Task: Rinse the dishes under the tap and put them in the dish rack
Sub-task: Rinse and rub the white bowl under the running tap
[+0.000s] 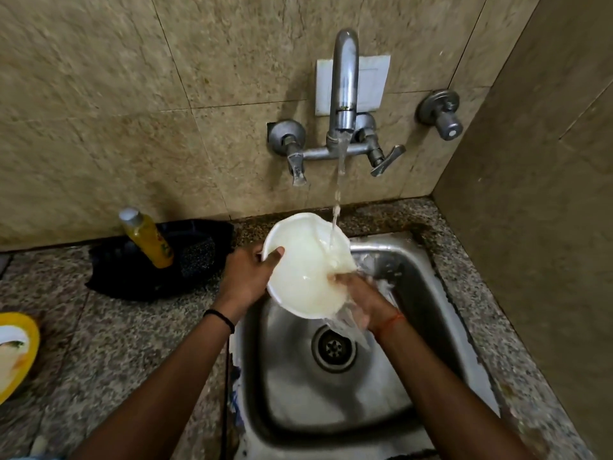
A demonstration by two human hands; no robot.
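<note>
The left hand (pixel 247 277) grips the white plate (pixel 306 267) by its edge, tilted over the sink (pixel 331 410) so tap water runs off; the right hand (pixel 361 302) rubs its wet face with flat fingers

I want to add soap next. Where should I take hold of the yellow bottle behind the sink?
Grip the yellow plastic bottle around its mid body, coming from its right side with the left hand. It leans tilted in the black tray, cap up-left, so its round body is exposed there.
</note>
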